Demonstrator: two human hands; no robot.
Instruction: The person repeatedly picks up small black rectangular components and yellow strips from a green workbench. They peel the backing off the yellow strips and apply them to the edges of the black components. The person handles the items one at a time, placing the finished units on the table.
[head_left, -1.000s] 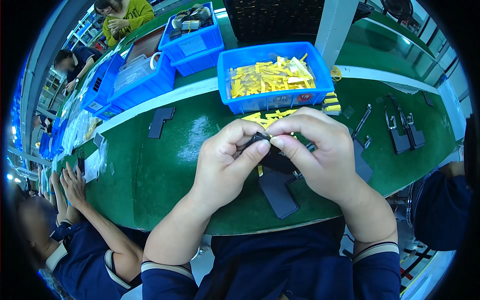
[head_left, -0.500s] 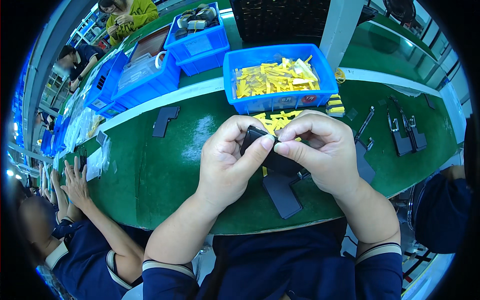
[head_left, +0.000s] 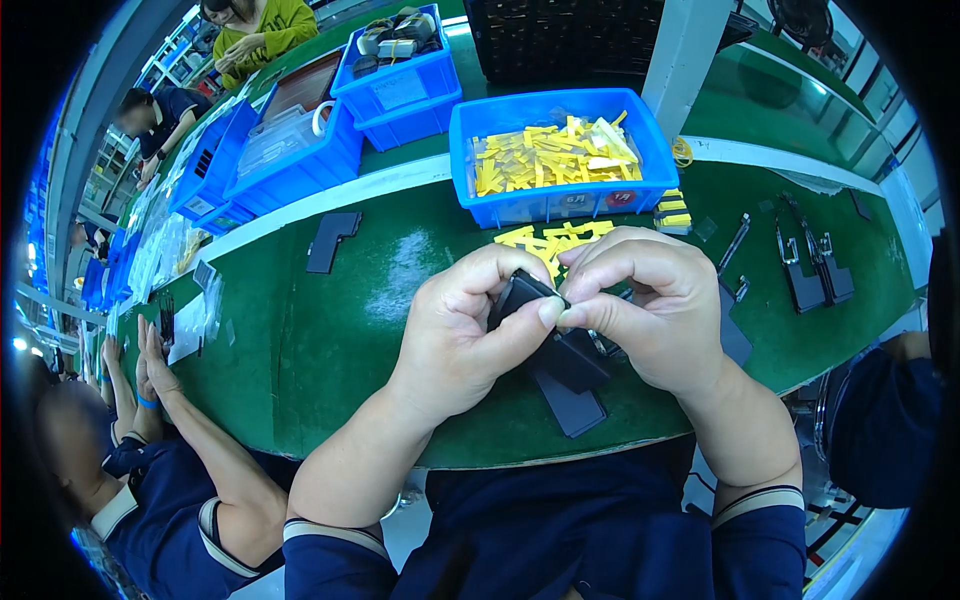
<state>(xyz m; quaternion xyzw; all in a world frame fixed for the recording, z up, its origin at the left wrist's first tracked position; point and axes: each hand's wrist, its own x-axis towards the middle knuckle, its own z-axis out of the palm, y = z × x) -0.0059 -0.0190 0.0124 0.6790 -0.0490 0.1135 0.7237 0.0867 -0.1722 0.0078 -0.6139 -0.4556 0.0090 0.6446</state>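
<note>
My left hand [head_left: 465,325] is closed on a flat black L-shaped part [head_left: 575,362], thumb on its near face and fingers behind. My right hand [head_left: 645,310] pinches thumb and forefinger together at the part's upper edge, against the left thumb tip. Anything between those right fingertips is too small to make out. Below the held part, a dark L-shaped piece [head_left: 570,405] lies on the green table [head_left: 330,370]. Another dark piece [head_left: 735,330] with a metal arm shows partly behind my right wrist. Just beyond my hands lie loose yellow strips [head_left: 540,242].
A blue bin [head_left: 520,208] full of yellow strips stands beyond my hands, beside a small yellow stack [head_left: 673,214]. Two hinged dark pieces [head_left: 805,285] lie right; one dark piece [head_left: 330,243] lies left. Further blue bins [head_left: 400,95] stand far left. A co-worker's hands [head_left: 155,365] are at left.
The held part has tilted and shifted slightly right and down, covering more of the piece beneath. Both my hands keep their grip. The co-worker's hands at left have come together.
</note>
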